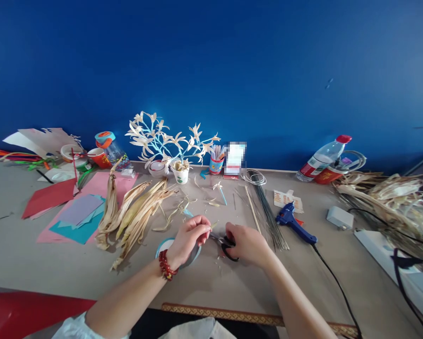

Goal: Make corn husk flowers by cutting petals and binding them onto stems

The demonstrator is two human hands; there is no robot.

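My left hand [193,235] is closed, pinching a small pale yellowish strip [214,224] that looks like corn husk. Around the black handles of a pair of scissors [229,248] my right hand [247,242] is closed. The scissor blades point left, close to the left fingertips. Under my left wrist lies a round roll with a light blue rim [161,246], partly covered by the hand. Tiny pale scraps [220,263] are scattered below the scissors. Just beyond the hands rests a single husk flower on a blue stem [221,192].
Dried corn husks [137,212] and coloured paper [80,226] lie left. A white pot [181,174] of husk flowers stands behind. To the right are thin dark wires [268,212], a blue glue gun [294,223] with its cord, a bottle [321,157] and a white power strip [384,259].
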